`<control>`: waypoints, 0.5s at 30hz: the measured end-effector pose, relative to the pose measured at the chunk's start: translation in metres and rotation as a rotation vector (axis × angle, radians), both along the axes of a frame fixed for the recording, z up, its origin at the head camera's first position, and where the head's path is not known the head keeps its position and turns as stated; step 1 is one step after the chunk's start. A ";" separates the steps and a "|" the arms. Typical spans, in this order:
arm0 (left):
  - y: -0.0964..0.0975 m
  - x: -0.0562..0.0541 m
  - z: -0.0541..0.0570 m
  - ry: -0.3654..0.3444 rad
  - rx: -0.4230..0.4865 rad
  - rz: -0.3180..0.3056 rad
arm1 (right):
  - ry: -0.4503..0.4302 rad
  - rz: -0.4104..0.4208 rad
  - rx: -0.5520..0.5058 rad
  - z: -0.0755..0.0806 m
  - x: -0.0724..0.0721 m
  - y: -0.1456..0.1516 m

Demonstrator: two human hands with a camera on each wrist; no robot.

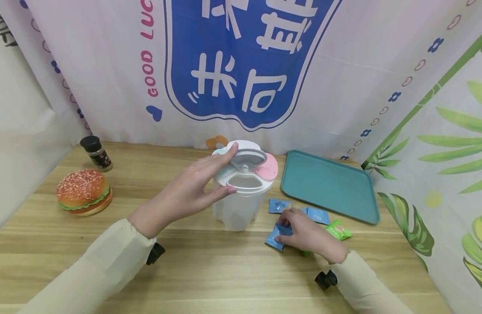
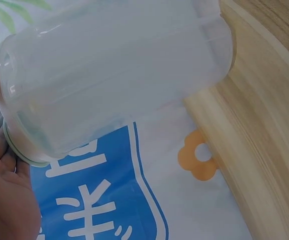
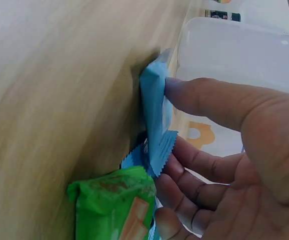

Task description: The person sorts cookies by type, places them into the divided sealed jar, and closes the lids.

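Observation:
A clear plastic canister [image 1: 238,211] with a multicoloured lid stands upright on the table, one grey-white flap [image 1: 249,158] raised over an opening. My left hand [image 1: 186,192] reaches across its top from the left, index fingertip at the raised flap and thumb extended at the rim. In the left wrist view, fingers [image 2: 9,162] lie along the lid's edge. My right hand [image 1: 307,233] pinches a small blue packet [image 1: 278,236] at the table, in front and to the right of the canister. The thumb presses this packet [image 3: 156,102], fingers behind it. A green packet [image 3: 115,202] lies beside it.
More blue packets [image 1: 279,206] and a green wrapped packet [image 1: 338,230] lie around the right hand. Behind them is a teal tray [image 1: 327,185]. A toy hamburger [image 1: 84,192] and a black-capped jar [image 1: 96,153] stand at the left. A printed curtain [image 1: 119,87] hangs behind the table.

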State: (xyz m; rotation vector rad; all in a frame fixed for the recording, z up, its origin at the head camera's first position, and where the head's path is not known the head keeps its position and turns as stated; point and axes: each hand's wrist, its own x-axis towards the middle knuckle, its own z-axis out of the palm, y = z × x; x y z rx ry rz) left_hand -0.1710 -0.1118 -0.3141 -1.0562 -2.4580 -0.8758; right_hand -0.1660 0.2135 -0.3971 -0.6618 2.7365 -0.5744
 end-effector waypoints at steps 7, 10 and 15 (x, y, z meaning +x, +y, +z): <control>0.001 0.000 0.000 0.002 0.008 -0.007 | -0.022 -0.017 -0.024 0.001 -0.001 -0.002; 0.001 -0.001 -0.001 0.004 0.009 -0.009 | -0.013 -0.036 -0.034 0.001 0.000 -0.002; 0.000 -0.001 -0.001 0.016 0.011 -0.012 | 0.030 -0.038 -0.102 -0.002 0.001 0.001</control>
